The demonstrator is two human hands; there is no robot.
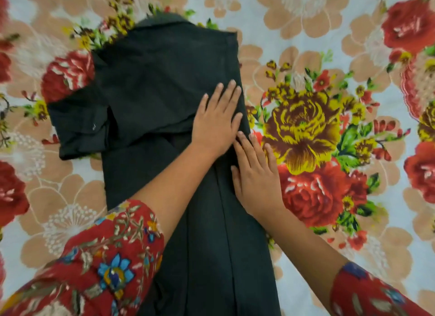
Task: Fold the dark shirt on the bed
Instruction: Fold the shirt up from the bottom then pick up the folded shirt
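Note:
The dark shirt [150, 85] lies flat on the bed, collar at the far end, body running down toward me. Its right side is folded inward, giving a straight right edge. The left short sleeve [77, 125] still sticks out to the left, a small white button on it. My left hand [217, 120] lies flat, palm down, fingers spread, on the folded right part near the edge. My right hand [255, 176] rests flat just below it, palm down on the shirt's right edge, fingertips touching the left hand's side. Neither hand grips cloth.
The bedsheet [329, 56] under the shirt has a pale ground with large red, yellow and tan flowers and spreads out on all sides. Both my forearms cross the lower shirt; my sleeves [113, 264] are red and floral.

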